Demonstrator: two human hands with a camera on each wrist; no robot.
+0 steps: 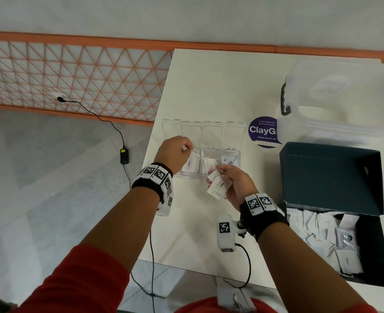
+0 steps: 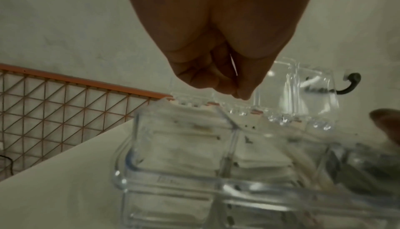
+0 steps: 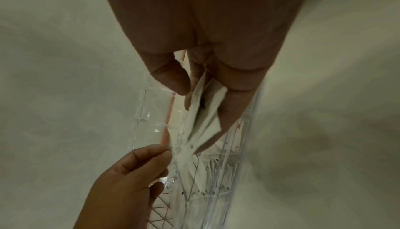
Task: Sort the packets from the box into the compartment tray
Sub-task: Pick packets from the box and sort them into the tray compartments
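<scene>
Under left hand (image 1: 175,152), tray compartment (image 1: 187,164) hidden

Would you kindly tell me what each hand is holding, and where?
The right hand holds a bunch of white packets by their right ends. The left hand is curled over the tray; any packet in its grip cannot be told.

Raised lids (image 1: 203,129) behind open compartments (image 1: 210,162)
</scene>
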